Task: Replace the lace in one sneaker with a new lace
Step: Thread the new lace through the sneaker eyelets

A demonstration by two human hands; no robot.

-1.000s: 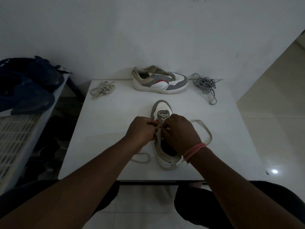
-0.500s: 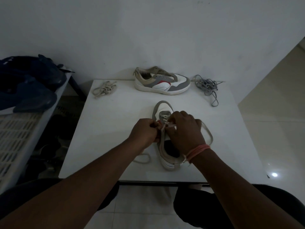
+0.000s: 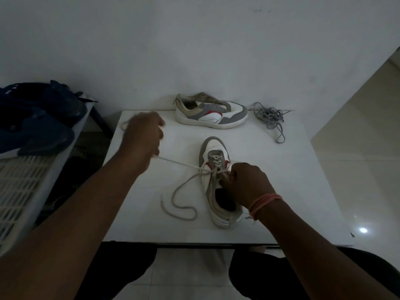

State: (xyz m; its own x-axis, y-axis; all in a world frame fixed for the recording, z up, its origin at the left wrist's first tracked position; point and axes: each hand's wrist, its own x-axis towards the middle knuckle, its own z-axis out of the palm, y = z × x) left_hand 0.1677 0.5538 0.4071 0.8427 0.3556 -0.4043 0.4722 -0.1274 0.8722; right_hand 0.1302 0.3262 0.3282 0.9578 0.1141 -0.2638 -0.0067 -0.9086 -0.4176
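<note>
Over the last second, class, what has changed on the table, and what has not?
The left hand has swung away from the near sneaker up and left, drawing one end of the cream lace taut. The right hand still grips the sneaker at its eyelets. The far sneaker and grey lace have not moved.

White table (image 3: 270,180). Near sneaker (image 3: 218,191): white, grey toe trim and eyelet panel, red patches, dark inside. Cream lace (image 3: 184,191). Far sneaker (image 3: 211,113): white, grey, tan, 1 red patch. Grey lace bundle (image 3: 269,116). Pink wristbands (image 3: 263,202). Dark blue shoes (image 3: 36,124) on white slatted rack (image 3: 19,187).
</note>
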